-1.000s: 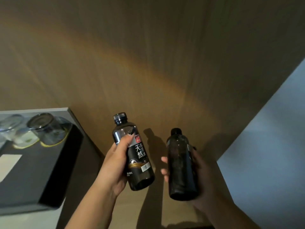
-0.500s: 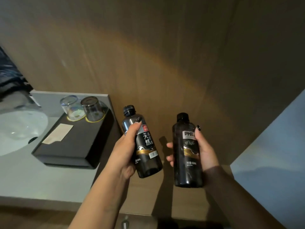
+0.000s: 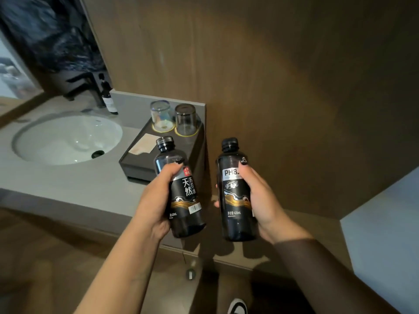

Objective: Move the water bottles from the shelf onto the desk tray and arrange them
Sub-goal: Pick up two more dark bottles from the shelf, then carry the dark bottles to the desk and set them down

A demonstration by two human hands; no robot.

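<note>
Head view, the only one supplied. Your left hand point(image 3: 156, 200) is closed around the body of the left bottle point(image 3: 181, 191), thumb across the upper label, so the grip sits at about mid-height. The bottle leans a little, its cap toward the wall. Your right hand point(image 3: 258, 200) is wrapped around the right bottle point(image 3: 235, 191) from its outer side, forefinger high near the shoulder; this one stands close to upright. Both caps are on. Both bottles are in the air, clear of each other and touching no surface.

The mid-body grips appear chosen for carrying: each base stays free, which should let you set either bottle down without regripping.

The dark tray point(image 3: 140, 162) rests on the grey surface point(image 3: 68, 184), against the wooden wall and beside the basin point(image 3: 65, 139). Two glasses point(image 3: 172, 118) stand inverted side by side at its far end, apparently on round coasters. A pale card point(image 3: 142, 143) lies on the tray just in front of the glasses. The left bottle hangs in front of the tray's near right corner; whether it is over the tray I cannot tell.

Judgement: transport is under way; placement is not yet done. The bare strip right of the card, in front of the glasses, looks the likeliest spot. Keep clear of the glasses on the way down.
</note>
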